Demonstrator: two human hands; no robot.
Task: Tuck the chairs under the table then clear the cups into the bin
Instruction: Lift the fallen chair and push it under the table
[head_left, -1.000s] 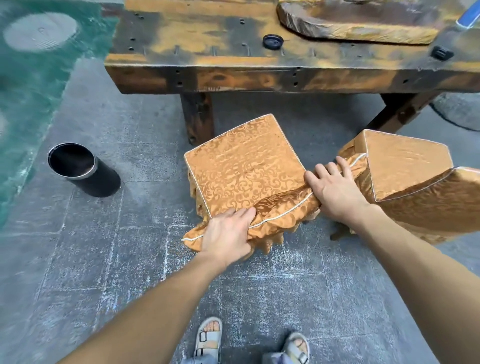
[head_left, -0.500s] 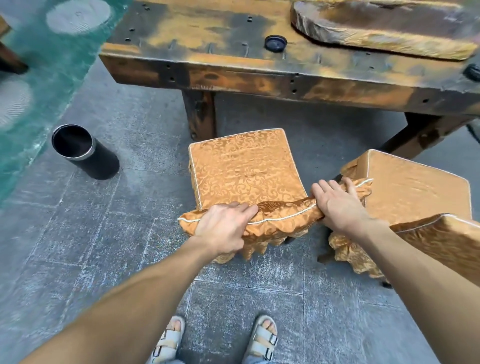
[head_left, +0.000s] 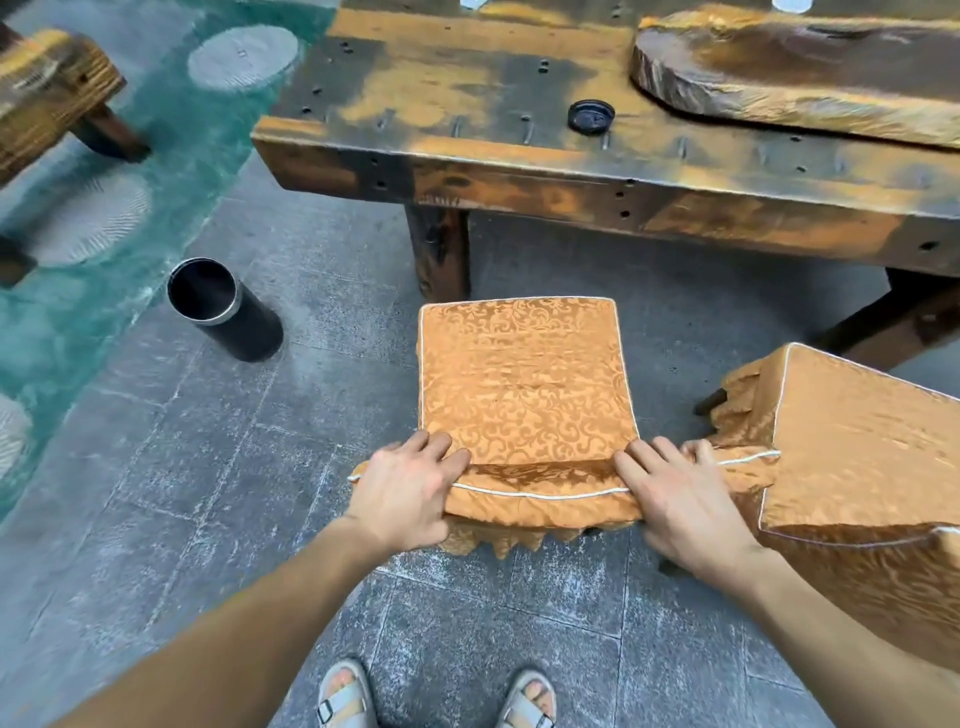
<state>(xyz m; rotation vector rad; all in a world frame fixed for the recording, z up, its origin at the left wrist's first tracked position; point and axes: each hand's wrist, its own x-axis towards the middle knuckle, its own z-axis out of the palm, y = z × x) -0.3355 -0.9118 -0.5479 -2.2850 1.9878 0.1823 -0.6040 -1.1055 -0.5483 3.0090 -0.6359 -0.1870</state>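
A chair (head_left: 522, 379) in orange patterned fabric stands squarely in front of the heavy wooden table (head_left: 571, 202), its seat's far edge close to the table's near edge. My left hand (head_left: 408, 491) grips the left end of the chair's low backrest. My right hand (head_left: 680, 499) grips the right end. A second orange chair (head_left: 852, 457) stands to the right, angled. A black cylindrical bin (head_left: 223, 309) stands open on the floor to the left. White cup edges (head_left: 792, 4) peek in at the top of the frame.
A black round lid (head_left: 590, 115) lies on the table near its front edge. A thick wooden slab (head_left: 800, 78) lies on the table's right side. The table's left leg (head_left: 439, 249) stands just beyond the chair. A wooden bench (head_left: 47, 98) is far left over a green floor area.
The chair has turned from a slant to square with the table and moved toward it. Both hands stayed on its backrest, and the second chair now sits farther to the right.
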